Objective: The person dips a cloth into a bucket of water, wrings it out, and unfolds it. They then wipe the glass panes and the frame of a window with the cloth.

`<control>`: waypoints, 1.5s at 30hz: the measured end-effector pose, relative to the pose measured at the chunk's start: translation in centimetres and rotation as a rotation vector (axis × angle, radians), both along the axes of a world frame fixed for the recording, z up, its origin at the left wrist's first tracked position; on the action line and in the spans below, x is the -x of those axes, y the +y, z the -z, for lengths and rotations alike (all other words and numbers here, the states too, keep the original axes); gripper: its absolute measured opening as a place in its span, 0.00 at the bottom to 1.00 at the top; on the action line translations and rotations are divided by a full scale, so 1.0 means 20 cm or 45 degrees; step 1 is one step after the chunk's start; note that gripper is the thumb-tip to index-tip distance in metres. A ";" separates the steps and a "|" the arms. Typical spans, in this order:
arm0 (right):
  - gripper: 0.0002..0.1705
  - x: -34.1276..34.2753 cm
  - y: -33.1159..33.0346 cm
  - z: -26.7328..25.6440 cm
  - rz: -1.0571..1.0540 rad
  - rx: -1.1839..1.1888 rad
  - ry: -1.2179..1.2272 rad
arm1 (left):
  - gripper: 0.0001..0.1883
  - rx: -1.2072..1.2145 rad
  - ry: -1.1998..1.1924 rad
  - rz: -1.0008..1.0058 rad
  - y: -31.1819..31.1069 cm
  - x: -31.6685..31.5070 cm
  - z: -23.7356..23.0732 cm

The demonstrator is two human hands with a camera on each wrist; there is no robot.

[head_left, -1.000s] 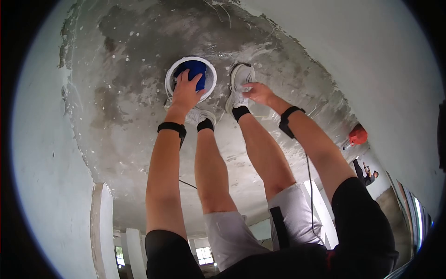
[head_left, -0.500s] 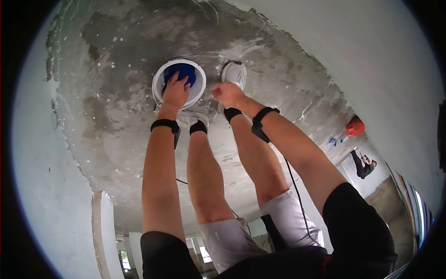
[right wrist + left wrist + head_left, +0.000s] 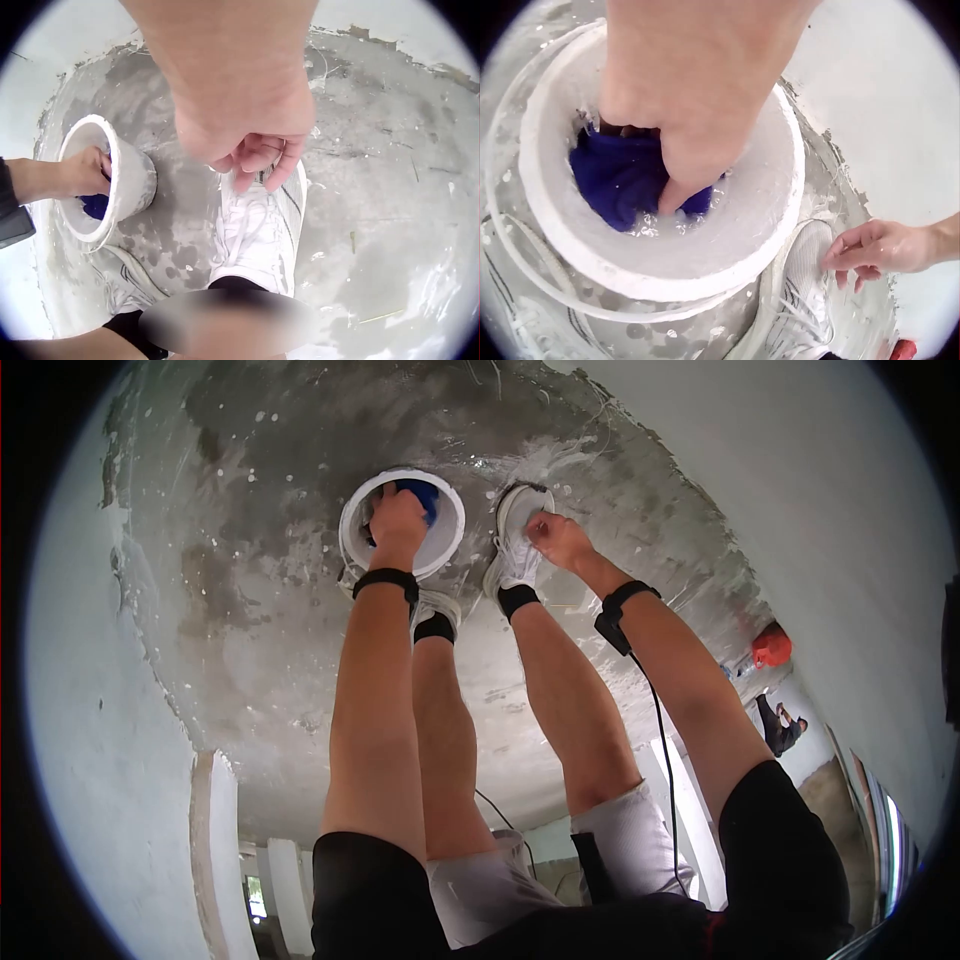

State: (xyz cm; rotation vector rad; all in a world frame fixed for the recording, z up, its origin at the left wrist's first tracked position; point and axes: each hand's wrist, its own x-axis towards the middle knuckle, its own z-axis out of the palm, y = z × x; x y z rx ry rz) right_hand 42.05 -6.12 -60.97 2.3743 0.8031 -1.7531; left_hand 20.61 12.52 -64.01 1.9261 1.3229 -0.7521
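Observation:
My left hand [image 3: 682, 112] reaches down inside a white bucket [image 3: 667, 289], its fingers curled into a wet blue cloth [image 3: 622, 184] with the thumb on the near side. Some water shows around the cloth at the bottom, and the fingertips are hidden by the hand and folds. In the head view the bucket stands on the floor in front of my left shoe. My right hand [image 3: 247, 142] hangs over my right white shoe [image 3: 251, 232], fingers loosely curled and holding nothing.
Splashed, wet concrete floor [image 3: 290, 600] surrounds the bucket, with walls on both sides. A red object [image 3: 771, 646] lies on the floor to the right, and another person [image 3: 780, 725] is farther back. A black cable [image 3: 660, 730] trails from my right wristband.
My left hand has gone from spread fingers on the cloth to a curled grip deeper in the bucket. The right hand swung toward the bucket, then back over the right shoe.

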 end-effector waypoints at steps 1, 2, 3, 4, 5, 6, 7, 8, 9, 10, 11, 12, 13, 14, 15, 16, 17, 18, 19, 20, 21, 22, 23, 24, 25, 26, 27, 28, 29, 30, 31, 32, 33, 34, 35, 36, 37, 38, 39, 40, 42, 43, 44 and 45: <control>0.17 0.01 0.01 -0.02 -0.008 -0.005 0.003 | 0.10 0.063 0.007 0.024 0.01 0.00 -0.01; 0.17 0.04 0.02 -0.05 -0.046 0.001 -0.009 | 0.10 0.124 0.013 0.044 0.01 0.00 -0.01; 0.16 0.05 0.03 -0.08 -0.092 0.004 -0.019 | 0.10 0.125 -0.064 0.095 0.01 0.03 -0.02; 0.16 0.06 0.06 -0.11 -0.109 -0.012 -0.008 | 0.10 0.110 -0.053 0.078 0.01 0.05 -0.03; 0.16 0.08 0.07 -0.13 -0.116 -0.055 0.008 | 0.11 0.083 -0.151 0.063 0.00 0.06 -0.05; 0.17 0.10 0.08 -0.16 -0.118 -0.095 0.027 | 0.12 0.059 -0.247 0.054 0.00 0.09 -0.07; 0.17 0.11 0.10 -0.17 -0.127 -0.103 0.040 | 0.13 -0.017 -0.373 -0.024 -0.03 0.12 -0.11; 0.17 0.12 0.14 -0.19 -0.115 -0.087 0.082 | 0.13 -0.027 -0.357 -0.035 -0.05 0.14 -0.16; 0.17 0.13 0.18 -0.22 -0.102 -0.071 0.122 | 0.12 -0.054 -0.463 -0.074 -0.06 0.15 -0.21; 0.17 0.15 0.21 -0.24 -0.113 -0.082 0.134 | 0.11 -0.085 -0.571 -0.113 -0.06 0.16 -0.25; 0.18 0.17 0.25 -0.27 -0.047 -0.083 0.171 | 0.11 -0.124 -0.651 -0.150 -0.08 0.18 -0.30; 0.20 0.17 0.28 -0.29 0.016 -0.082 0.204 | 0.11 -0.132 -0.649 -0.157 -0.10 0.19 -0.36; 0.24 0.19 0.31 -0.32 0.044 -0.112 0.224 | 0.12 -0.144 -0.701 -0.207 -0.12 0.19 -0.40; 0.24 0.21 0.32 -0.30 0.035 -0.115 0.224 | 0.13 -0.155 -0.754 -0.257 -0.14 0.19 -0.45; 0.26 0.25 0.33 -0.26 0.238 -0.130 0.323 | 0.18 -0.132 -0.772 -0.299 -0.15 0.18 -0.52; 0.28 0.27 0.33 -0.24 0.442 -0.143 0.422 | 0.18 -0.140 -0.772 -0.305 -0.17 0.17 -0.58; 0.28 0.30 0.37 -0.27 0.432 -0.147 0.426 | 0.21 -0.111 -0.799 -0.431 -0.18 0.15 -0.64; 0.31 0.31 0.43 -0.31 0.630 -0.081 0.509 | 0.24 -0.082 -0.827 -0.557 -0.18 0.14 -0.69; 0.34 0.33 0.48 -0.36 0.826 -0.011 0.592 | 0.30 -0.116 -0.847 -0.545 -0.19 0.14 -0.73; 0.34 0.34 0.52 -0.40 0.815 -0.012 0.594 | 0.30 -0.123 -0.847 -0.554 -0.19 0.13 -0.77; 0.37 0.36 0.56 -0.44 0.927 0.009 0.658 | 0.32 -0.130 -0.894 -0.715 -0.20 0.11 -0.80; 0.40 0.37 0.60 -0.48 1.041 0.031 0.722 | 0.33 -0.135 -0.939 -0.874 -0.20 0.10 -0.84; 0.42 0.39 0.63 -0.53 1.074 0.030 0.754 | 0.36 -0.106 -0.907 -0.917 -0.20 0.11 -0.87; 0.42 0.42 0.65 -0.55 1.064 0.032 0.755 | 0.36 -0.111 -0.906 -0.926 -0.20 0.11 -0.89; 0.42 0.44 0.68 -0.58 1.163 0.038 0.798 | 0.34 -0.160 -0.942 -0.953 -0.19 0.11 -0.92; 0.42 0.47 0.70 -0.58 1.261 0.046 0.841 | 0.32 -0.211 -0.975 -0.980 -0.19 0.12 -0.92; 0.42 0.49 0.71 -0.59 1.252 0.049 0.842 | 0.32 -0.215 -0.973 -0.987 -0.19 0.14 -0.92; 0.40 0.50 0.73 -0.60 1.355 0.019 0.995 | 0.29 -0.180 -1.009 -0.979 -0.18 0.16 -0.92; 0.37 0.52 0.75 -0.61 1.456 -0.012 1.150 | 0.27 -0.146 -1.045 -0.972 -0.17 0.17 -0.93; 0.37 0.54 0.77 -0.62 1.451 -0.007 1.148 | 0.27 -0.148 -1.044 -0.979 -0.17 0.17 -0.93; 0.34 0.56 0.79 -0.62 1.532 -0.009 1.192 | 0.24 -0.167 -1.087 -1.001 -0.17 0.17 -0.93; 0.30 0.58 0.79 -0.62 1.617 -0.009 1.232 | 0.22 -0.183 -1.130 -1.023 -0.17 0.16 -0.93; 0.30 0.58 0.79 -0.62 1.616 -0.003 1.228 | 0.22 -0.179 -1.128 -1.029 -0.17 0.17 -0.93; 0.28 0.59 0.80 -0.62 1.662 -0.002 1.260 | 0.22 -0.321 -1.044 -0.935 -0.15 0.17 -0.92; 0.25 0.59 0.81 -0.60 1.708 -0.003 1.293 | 0.22 -0.459 -0.958 -0.838 -0.14 0.17 -0.91; 0.25 0.59 0.81 -0.58 1.709 -0.003 1.292 | 0.22 -0.458 -0.958 -0.838 -0.14 0.16 -0.90; 0.23 0.59 0.82 -0.57 1.710 -0.008 1.213 | 0.26 -0.521 -0.862 -0.812 -0.15 0.15 -0.89; 0.22 0.58 0.83 -0.55 1.711 -0.013 1.134 | 0.30 -0.583 -0.765 -0.785 -0.15 0.14 -0.89; 0.22 0.58 0.84 -0.52 1.714 -0.012 1.133 | 0.30 -0.580 -0.764 -0.784 -0.16 0.13 -0.89; 0.19 0.58 0.86 -0.50 1.700 -0.032 1.109 | 0.34 -0.417 -0.866 -1.053 -0.16 0.11 -0.89; 0.17 0.60 0.89 -0.51 1.693 -0.052 1.083 | 0.39 -0.238 -0.957 -1.316 -0.16 0.12 -0.87; 0.16 0.61 0.90 -0.51 1.673 -0.052 1.036 | 0.40 -0.128 -1.025 -1.409 -0.15 0.14 -0.85; 0.16 0.62 0.91 -0.52 1.651 -0.052 0.989 | 0.43 -0.016 -1.091 -1.502 -0.13 0.14 -0.85; 0.14 0.62 0.92 -0.54 1.654 -0.051 1.005 | 0.46 0.007 -1.054 -1.637 -0.12 0.13 -0.85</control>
